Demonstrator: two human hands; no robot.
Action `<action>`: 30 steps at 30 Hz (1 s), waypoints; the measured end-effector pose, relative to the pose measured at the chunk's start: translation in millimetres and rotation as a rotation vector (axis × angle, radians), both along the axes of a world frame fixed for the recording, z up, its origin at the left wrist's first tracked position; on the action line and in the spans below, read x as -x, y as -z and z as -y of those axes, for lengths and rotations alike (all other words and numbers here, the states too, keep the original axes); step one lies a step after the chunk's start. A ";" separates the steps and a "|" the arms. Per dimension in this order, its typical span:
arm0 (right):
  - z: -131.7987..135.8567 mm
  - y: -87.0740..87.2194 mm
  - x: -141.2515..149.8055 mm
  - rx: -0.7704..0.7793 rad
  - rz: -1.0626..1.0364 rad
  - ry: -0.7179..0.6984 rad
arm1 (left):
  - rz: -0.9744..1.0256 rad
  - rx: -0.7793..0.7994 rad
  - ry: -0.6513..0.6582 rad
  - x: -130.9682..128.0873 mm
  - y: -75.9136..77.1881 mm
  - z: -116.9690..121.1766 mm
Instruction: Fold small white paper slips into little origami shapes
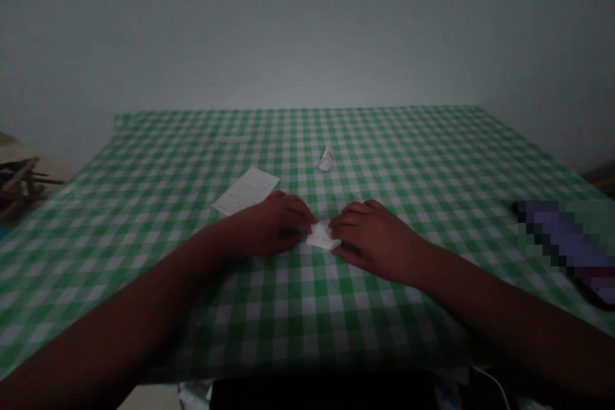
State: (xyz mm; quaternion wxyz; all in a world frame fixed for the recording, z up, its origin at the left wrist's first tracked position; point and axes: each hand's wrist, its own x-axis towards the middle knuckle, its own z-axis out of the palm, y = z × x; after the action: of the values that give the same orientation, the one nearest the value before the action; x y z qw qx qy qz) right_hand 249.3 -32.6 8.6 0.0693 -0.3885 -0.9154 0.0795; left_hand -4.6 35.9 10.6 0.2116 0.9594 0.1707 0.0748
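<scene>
A small folded piece of printed paper lies on the table between my hands. My left hand has its fingertips on the paper's left edge, fingers bent and closed on it. From the other side, my right hand holds the right edge, thumb low and fingers above. Parts of both edges are hidden under the fingers. Beyond my left wrist rests a flat printed sheet, its near corner partly behind my arm. Farther back stands or lies a small folded paper piece with a pointed top.
A green-and-white checked cloth covers the table. A thin pale strip lies toward the back left. At the right edge is a phone, its screen partly pixelated. A plain wall rises behind the table.
</scene>
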 end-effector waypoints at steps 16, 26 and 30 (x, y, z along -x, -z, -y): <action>3.4 -2.2 -0.2 -0.017 0.026 -0.018 | -0.032 0.016 -0.087 -7.3 -1.3 3.5; 6.7 0.4 6.8 -0.054 0.063 0.021 | -0.095 -0.183 -0.061 -9.4 -2.9 12.5; 8.0 -2.0 8.5 -0.063 0.104 0.068 | -0.150 -0.249 -0.060 -12.4 -6.6 19.1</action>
State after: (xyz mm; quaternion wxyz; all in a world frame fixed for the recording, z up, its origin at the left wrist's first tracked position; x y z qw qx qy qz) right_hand 240.9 -40.6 10.5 0.0364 -0.4206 -0.9061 0.0278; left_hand 7.8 16.8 17.2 0.0752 0.9756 0.2041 0.0299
